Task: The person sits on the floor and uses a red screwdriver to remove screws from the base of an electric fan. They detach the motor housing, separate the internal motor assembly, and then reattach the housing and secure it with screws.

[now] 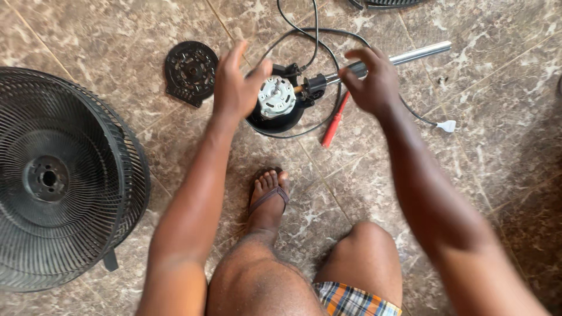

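Observation:
A fan motor [277, 97] with a silvery casing sits in a black housing [275, 122] on the tiled floor. My left hand [236, 85] rests on the motor's left side, thumb against its top edge. My right hand [372, 82] pinches the black neck joint [315, 85] where a chrome pole [420, 52] joins it. A red-handled screwdriver [335, 122] lies on the floor just below my right hand.
A black fan grille [64, 181] stands at the left. A round black back cover [191, 71] lies beside my left hand. A black cable [304, 35] loops behind the motor and ends in a white plug [447, 125]. My sandalled foot [268, 196] is below the motor.

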